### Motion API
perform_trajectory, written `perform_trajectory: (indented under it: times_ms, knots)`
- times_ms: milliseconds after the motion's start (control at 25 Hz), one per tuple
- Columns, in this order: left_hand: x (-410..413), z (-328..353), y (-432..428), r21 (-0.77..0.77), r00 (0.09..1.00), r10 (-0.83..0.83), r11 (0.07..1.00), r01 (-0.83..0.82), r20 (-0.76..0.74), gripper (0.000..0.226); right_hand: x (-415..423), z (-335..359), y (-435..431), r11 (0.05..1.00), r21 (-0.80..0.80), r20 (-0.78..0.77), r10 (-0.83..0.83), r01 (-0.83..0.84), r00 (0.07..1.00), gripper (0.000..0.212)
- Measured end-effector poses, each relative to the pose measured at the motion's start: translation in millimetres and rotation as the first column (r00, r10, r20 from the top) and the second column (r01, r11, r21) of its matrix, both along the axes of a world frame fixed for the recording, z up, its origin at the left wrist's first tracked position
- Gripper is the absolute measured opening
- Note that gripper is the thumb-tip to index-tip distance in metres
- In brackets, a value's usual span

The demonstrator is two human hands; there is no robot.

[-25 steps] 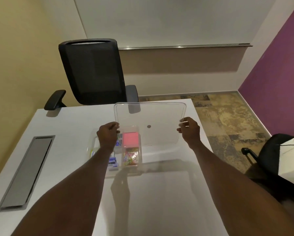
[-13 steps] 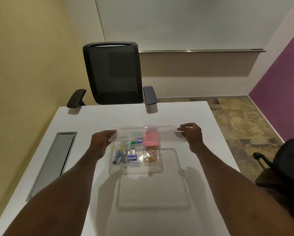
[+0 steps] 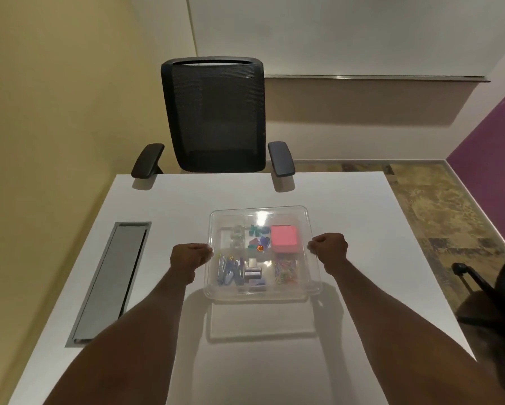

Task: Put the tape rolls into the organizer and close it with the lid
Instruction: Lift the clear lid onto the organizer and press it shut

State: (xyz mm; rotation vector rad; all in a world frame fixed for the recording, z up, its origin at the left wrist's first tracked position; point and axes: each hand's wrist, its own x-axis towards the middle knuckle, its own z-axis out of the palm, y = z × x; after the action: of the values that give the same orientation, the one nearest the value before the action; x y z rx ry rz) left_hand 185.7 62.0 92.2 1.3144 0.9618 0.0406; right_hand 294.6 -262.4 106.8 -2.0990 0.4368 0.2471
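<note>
A clear plastic lid (image 3: 301,217) lies flat over the clear organizer (image 3: 263,293) in the middle of the white table (image 3: 187,200). My left hand (image 3: 190,256) pinches the lid's left edge and my right hand (image 3: 330,249) pinches its right edge. Through the lid I see clear tape rolls (image 3: 237,235) in the far left compartment, a pink block of notes (image 3: 284,238), blue clips (image 3: 230,271) and coloured paper clips (image 3: 286,273). Whether the lid is pressed fully down, I cannot tell.
A black mesh office chair (image 3: 216,115) stands at the table's far edge. A grey cable hatch (image 3: 111,279) is set into the table on the left. Another dark chair (image 3: 491,290) sits at the right, off the table.
The lid was held upright in front of me, then tipped flat and came down over the organizer. Both hands stayed on its side edges.
</note>
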Motion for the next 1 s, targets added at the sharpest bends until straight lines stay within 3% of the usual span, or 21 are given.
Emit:
perform_trajectory:
  times_ms: [600, 1000]
  knots:
    - [46.2, -66.7, -4.3, 0.398, 0.980, -0.051, 0.909, 0.126, -0.193, 0.025, 34.5, -61.9, 35.2, 0.980, -0.184, -0.085, -0.093, 0.076, 0.992, 0.012]
    - [50.3, -80.8, -7.7, 0.444, 0.969, -0.036, 0.884, 0.144, -0.243, 0.025, 35.5, -74.0, 40.7, 0.976, -0.212, -0.078, -0.072, 0.054, 0.994, 0.008]
